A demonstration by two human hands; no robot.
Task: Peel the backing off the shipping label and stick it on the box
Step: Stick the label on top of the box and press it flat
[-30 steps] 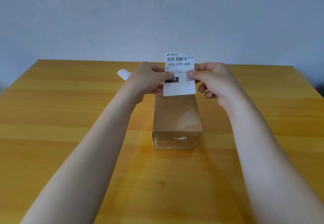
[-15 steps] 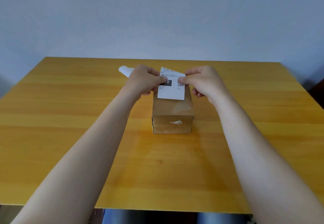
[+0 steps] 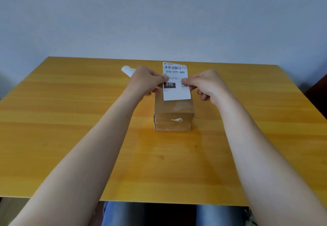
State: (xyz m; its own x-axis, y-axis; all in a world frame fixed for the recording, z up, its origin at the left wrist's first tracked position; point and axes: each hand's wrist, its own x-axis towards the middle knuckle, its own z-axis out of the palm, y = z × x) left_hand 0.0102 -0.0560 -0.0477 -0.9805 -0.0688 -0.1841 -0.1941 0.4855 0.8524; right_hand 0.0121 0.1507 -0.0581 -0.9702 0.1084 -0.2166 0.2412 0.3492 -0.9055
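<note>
A small brown cardboard box (image 3: pixel 173 117) stands in the middle of the yellow wooden table (image 3: pixel 70 119). Above its far half I hold a white shipping label (image 3: pixel 176 92), printed side towards me, with a barcode, "070-070-A80" and a black "070" block. My left hand (image 3: pixel 146 81) pinches the label's left edge and my right hand (image 3: pixel 208 85) pinches its right edge. The label's lower edge hangs over the box top; whether it touches the box I cannot tell. A curled white paper strip (image 3: pixel 128 70), likely the backing, pokes out behind my left hand.
The table's near edge (image 3: pixel 159 201) runs just above my lap, with blue jeans below it. A pale wall stands behind the far edge. A dark object shows at the far right edge of view (image 3: pixel 318 93).
The label was tipped down flat towards the box top half a second ago and now stands up again, its full print facing me. Both hands keep their pinch.
</note>
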